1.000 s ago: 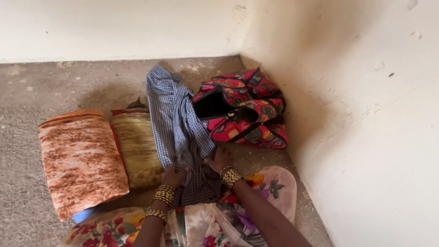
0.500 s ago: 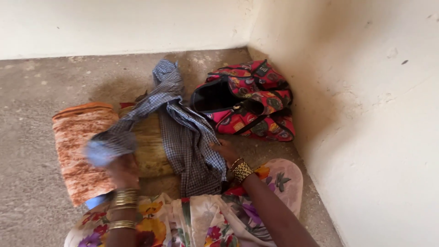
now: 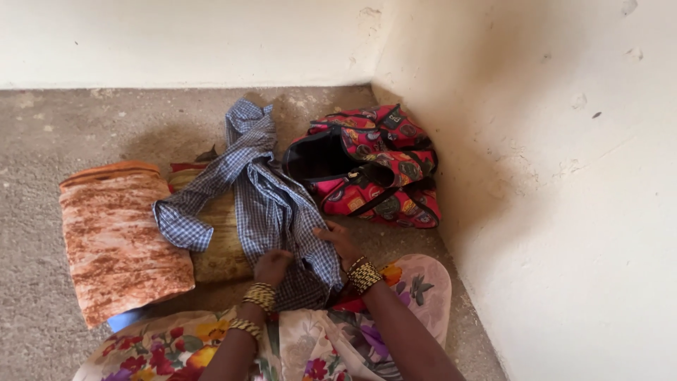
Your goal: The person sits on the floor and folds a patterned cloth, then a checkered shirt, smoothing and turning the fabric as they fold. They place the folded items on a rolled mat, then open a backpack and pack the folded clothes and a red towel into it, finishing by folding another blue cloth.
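Counting from largest to smallest, I see one concrete floor (image 3: 84,134) meeting two pale walls at a corner, one floral garment (image 3: 310,349) over the person's lap at the bottom edge, one orange mottled folded cloth (image 3: 116,236) at the left, one blue checked shirt (image 3: 271,204) in the middle, one red patterned bag (image 3: 374,166) with its mouth open toward the corner, one folded yellowish cloth (image 3: 222,247) between the orange one and the shirt, and two hands, each with a stack of gold bangles (image 3: 364,275) at the wrist.

The shirt lies on the floor with its long axis running from the person's lap away toward the far wall, its far end bunched near the bag's left side. One sleeve branches off to the left and drapes across the yellowish cloth, its cuff end just beside the orange cloth. The near hem sits right at the lap.

My left hand (image 3: 273,267) rests on the shirt's near end, fingers curled down into the fabric; its grip looks closed on a fold, though the fingertips are hidden. My right hand (image 3: 340,240) lies on the shirt's right edge, fingers spread and pressing flat, pinching nothing that I can make out.
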The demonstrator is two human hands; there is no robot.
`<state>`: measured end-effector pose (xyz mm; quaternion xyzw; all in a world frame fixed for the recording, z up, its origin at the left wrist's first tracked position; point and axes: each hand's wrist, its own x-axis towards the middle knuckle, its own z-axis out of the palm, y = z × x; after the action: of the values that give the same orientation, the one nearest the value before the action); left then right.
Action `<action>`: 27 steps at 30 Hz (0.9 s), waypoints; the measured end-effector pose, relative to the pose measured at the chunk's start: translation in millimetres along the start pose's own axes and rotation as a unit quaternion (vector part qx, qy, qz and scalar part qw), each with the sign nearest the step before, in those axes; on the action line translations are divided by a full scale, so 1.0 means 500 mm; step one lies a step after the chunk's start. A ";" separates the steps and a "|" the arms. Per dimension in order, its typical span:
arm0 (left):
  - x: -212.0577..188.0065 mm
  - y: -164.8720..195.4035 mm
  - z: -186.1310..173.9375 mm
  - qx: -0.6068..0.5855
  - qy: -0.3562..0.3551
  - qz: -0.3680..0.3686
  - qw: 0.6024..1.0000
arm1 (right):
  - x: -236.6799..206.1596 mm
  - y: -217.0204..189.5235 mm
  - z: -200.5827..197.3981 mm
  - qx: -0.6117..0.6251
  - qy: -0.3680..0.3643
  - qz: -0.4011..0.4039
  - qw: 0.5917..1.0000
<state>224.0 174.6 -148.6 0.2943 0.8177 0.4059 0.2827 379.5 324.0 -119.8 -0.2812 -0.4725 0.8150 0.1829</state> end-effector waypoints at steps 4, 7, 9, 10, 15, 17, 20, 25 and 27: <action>0.019 -0.019 -0.065 -0.291 0.027 -0.085 0.953 | -0.003 -0.018 0.016 0.022 -0.034 -0.015 0.999; 0.012 -0.020 -0.075 -0.387 -0.112 -0.032 0.915 | -0.012 -0.010 0.045 0.033 -0.108 -0.006 0.994; -0.003 -0.014 -0.058 -0.363 -0.151 -0.069 0.917 | -0.021 0.003 0.065 -0.086 -0.139 0.002 0.986; -0.011 -0.011 -0.046 -0.356 -0.166 -0.080 0.916 | -0.025 0.009 0.071 -0.148 -0.153 0.005 0.977; -0.037 -0.008 0.002 -0.387 -0.171 -0.088 0.902 | -0.029 0.034 0.071 -0.195 -0.088 0.057 0.975; -0.044 -0.010 0.003 -0.377 -0.171 -0.158 0.896 | -0.020 0.045 0.067 -0.259 -0.028 0.046 0.964; -0.054 -0.017 -0.001 -0.360 -0.167 -0.197 0.897 | -0.005 0.069 0.068 -0.331 -0.020 -0.006 0.943; -0.080 0.004 -0.018 -0.351 -0.170 -0.162 0.906 | 0.009 0.087 0.055 -0.322 -0.018 -0.048 0.945; -0.086 0.017 -0.025 -0.345 -0.164 -0.171 0.908 | 0.011 0.083 0.045 -0.254 -0.051 -0.016 0.966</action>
<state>245.9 142.2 -125.5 0.0969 0.6065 0.5542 0.5618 359.5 291.9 -148.8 -0.2692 -0.6768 0.6787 0.0943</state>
